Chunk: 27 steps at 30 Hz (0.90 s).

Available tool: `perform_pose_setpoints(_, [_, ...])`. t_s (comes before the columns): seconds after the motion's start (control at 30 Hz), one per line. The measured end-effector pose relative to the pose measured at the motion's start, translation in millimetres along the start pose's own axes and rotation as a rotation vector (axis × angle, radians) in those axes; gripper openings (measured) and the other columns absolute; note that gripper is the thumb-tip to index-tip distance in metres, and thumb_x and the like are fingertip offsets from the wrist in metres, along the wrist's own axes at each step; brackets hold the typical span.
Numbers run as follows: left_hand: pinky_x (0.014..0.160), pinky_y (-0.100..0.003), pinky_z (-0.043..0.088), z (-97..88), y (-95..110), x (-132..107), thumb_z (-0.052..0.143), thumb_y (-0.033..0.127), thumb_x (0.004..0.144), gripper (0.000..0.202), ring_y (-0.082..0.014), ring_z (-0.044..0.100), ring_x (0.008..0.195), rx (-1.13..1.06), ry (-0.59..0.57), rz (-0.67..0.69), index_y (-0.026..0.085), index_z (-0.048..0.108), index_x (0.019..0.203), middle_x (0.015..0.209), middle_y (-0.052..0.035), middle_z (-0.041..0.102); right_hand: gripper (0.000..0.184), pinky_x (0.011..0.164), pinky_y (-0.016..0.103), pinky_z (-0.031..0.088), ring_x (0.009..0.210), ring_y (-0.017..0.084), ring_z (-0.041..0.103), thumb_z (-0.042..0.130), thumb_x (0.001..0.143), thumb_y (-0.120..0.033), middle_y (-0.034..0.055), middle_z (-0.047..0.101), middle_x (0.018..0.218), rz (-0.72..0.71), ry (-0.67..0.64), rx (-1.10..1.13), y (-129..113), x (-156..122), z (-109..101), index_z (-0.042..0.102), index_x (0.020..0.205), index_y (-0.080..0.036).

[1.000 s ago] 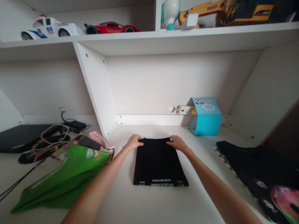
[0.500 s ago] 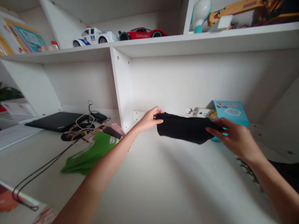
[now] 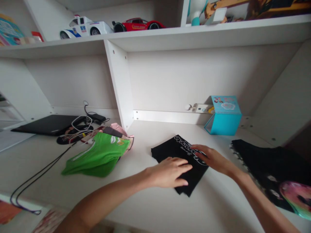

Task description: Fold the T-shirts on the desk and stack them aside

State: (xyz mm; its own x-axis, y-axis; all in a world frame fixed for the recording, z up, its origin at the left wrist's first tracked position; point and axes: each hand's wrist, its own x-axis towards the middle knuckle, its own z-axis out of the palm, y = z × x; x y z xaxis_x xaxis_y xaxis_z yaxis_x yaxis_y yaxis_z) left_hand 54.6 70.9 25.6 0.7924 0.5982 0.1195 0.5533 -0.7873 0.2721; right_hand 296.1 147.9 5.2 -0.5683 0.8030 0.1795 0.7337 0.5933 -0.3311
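Flattening a folded black garment (image 3: 167, 151) on the worktop (image 3: 150, 210), centre-right — left hand (image 3: 170, 171) pressing its near corner, fingers slightly spread, right hand (image 3: 211, 158) resting flat-palmed on the print. Probably calling next for squaring its edges.

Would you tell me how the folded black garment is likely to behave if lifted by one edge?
Probably floppy: the folded black garment lies thin and flat under the left hand and right hand, so it would likely sag and unfold. It looks light, and may slide on the smooth white desk if pushed.
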Motion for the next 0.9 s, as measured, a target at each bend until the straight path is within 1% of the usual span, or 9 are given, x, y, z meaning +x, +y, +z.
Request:
perform_pose_setpoints(0.13, [0.099, -0.057, 0.031, 29.1, 7, -2, 0.054, 0.043, 0.085, 0.052, -0.0286, 0.055, 0.11, 0.06, -0.011, -0.053, 0.019, 0.043, 0.13, 0.122, -0.0133, 0.06, 0.036, 0.095, 0.046, 0.044, 0.109, 0.03, 0.057, 0.041, 0.088, -0.021, 0.0175, 0.062, 0.117, 0.06, -0.034, -0.078, 7, -6, 30, 0.059, 0.116, -0.009])
perform_pose_setpoints(0.23, [0.102, -0.062, 0.022, 24.5, -14, -9, 0.05, 0.042, 0.088, 0.036, -0.0265, 0.056, 0.108, 0.097, 0.036, -0.173, 0.02, 0.056, 0.116, 0.11, -0.0092, 0.066, 0.031, 0.091, 0.051, 0.044, 0.101, 0.032, 0.061, 0.039, 0.089, -0.019, 0.0183, 0.064, 0.11, 0.071, -0.055, -0.109, -17, -32, 32, 0.065, 0.105, -0.012])
perform_pose_setpoints(0.3, [0.103, -0.064, 0.018, 16.1, -29, -15, 0.047, 0.037, 0.09, 0.028, -0.0277, 0.054, 0.112, 0.147, 0.053, -0.264, 0.02, 0.062, 0.107, 0.109, -0.0086, 0.067, 0.031, 0.087, 0.04, 0.05, 0.095, 0.025, 0.064, 0.037, 0.093, -0.024, 0.0111, 0.068, 0.105, 0.053, -0.091, -0.081, -36, -49, 25, 0.067, 0.102, -0.019])
perform_pose_setpoints(0.37, [0.101, -0.067, 0.017, 10.7, -40, -19, 0.043, 0.032, 0.091, 0.029, -0.0313, 0.046, 0.122, 0.207, 0.05, -0.363, 0.019, 0.061, 0.11, 0.122, -0.0127, 0.061, 0.034, 0.084, 0.027, 0.052, 0.094, 0.017, 0.065, 0.033, 0.096, -0.034, 0.0026, 0.068, 0.106, 0.037, -0.12, -0.032, -48, -60, 16, 0.063, 0.109, -0.027])
perform_pose_setpoints(0.43, [0.101, -0.066, 0.019, 11.5, -45, -21, 0.038, 0.034, 0.092, 0.041, -0.0333, 0.034, 0.131, 0.21, 0.028, -0.448, 0.016, 0.05, 0.127, 0.139, -0.0186, 0.044, 0.039, 0.092, 0.025, 0.047, 0.106, 0.014, 0.06, 0.028, 0.097, -0.039, 0.0015, 0.062, 0.12, 0.062, -0.103, -0.013, -50, -61, 13, 0.056, 0.122, -0.028])
perform_pose_setpoints(0.57, [0.102, -0.063, 0.02, 26.2, -46, -20, 0.03, 0.053, 0.091, 0.064, -0.0333, 0.017, 0.138, 0.064, -0.077, -0.498, 0.017, 0.022, 0.144, 0.15, -0.021, 0.018, 0.059, 0.109, 0.046, 0.026, 0.138, 0.028, 0.02, 0.03, 0.094, -0.046, 0.0127, 0.023, 0.15, 0.2, -0.053, -0.07, -28, -48, 33, 0.029, 0.143, -0.014])
perform_pose_setpoints(0.63, [0.102, -0.064, 0.019, 32.5, -50, -16, 0.029, 0.057, 0.089, 0.067, -0.0341, 0.013, 0.139, 0.037, -0.098, -0.486, 0.019, 0.021, 0.144, 0.151, -0.0199, 0.014, 0.066, 0.108, 0.052, 0.025, 0.139, 0.032, 0.011, 0.033, 0.092, -0.052, 0.0136, 0.017, 0.151, 0.244, -0.085, -0.083, -16, -42, 46, 0.024, 0.144, -0.012])
perform_pose_setpoints(0.77, [0.104, -0.059, 0.021, 33.9, -66, -12, 0.029, 0.049, 0.091, 0.063, -0.0331, 0.016, 0.139, 0.04, -0.016, -0.553, 0.014, 0.026, 0.143, 0.151, -0.0197, 0.019, 0.063, 0.105, 0.051, 0.031, 0.137, 0.03, 0.021, 0.034, 0.091, -0.055, 0.0087, 0.027, 0.149, 0.285, -0.124, -0.095, -1, -42, 48, 0.03, 0.143, -0.02])
perform_pose_setpoints(0.9, [0.1, -0.045, 0.035, 31.5, -76, -12, 0.035, 0.04, 0.089, 0.052, -0.0344, 0.038, 0.127, 0.089, 0.158, -0.682, 0.003, 0.047, 0.125, 0.133, -0.0255, 0.045, 0.04, 0.097, 0.047, 0.039, 0.121, 0.028, 0.047, 0.04, 0.094, -0.035, 0.0175, 0.052, 0.129, 0.416, -0.033, -0.166, 2, -37, 36, 0.051, 0.125, -0.013])
